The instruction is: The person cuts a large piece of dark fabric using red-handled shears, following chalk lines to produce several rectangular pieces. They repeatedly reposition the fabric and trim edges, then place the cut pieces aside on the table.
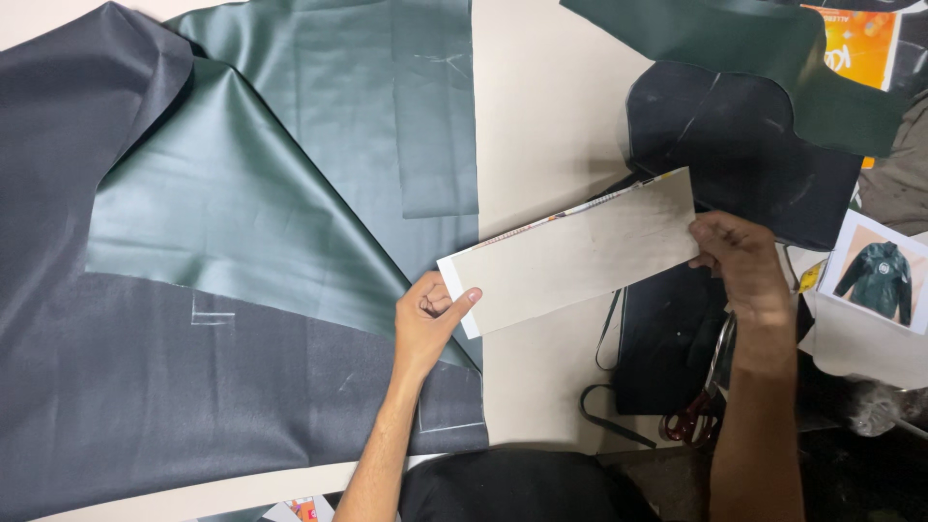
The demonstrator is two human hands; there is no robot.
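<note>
Tilting up rightward: long cardboard strip (pixel 575 253) between both hands

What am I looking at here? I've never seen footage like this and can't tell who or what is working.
There is no machine: a person works with two bare hands, filmed by a camera worn on the head, looking down. The left hand and the right hand each pinch one end of a long beige cardboard strip, held above a pale table. Dark green fabric with chalk marks lies spread out on the left. Scissors with red handles and a photo of a jacket lie on the right.
</note>
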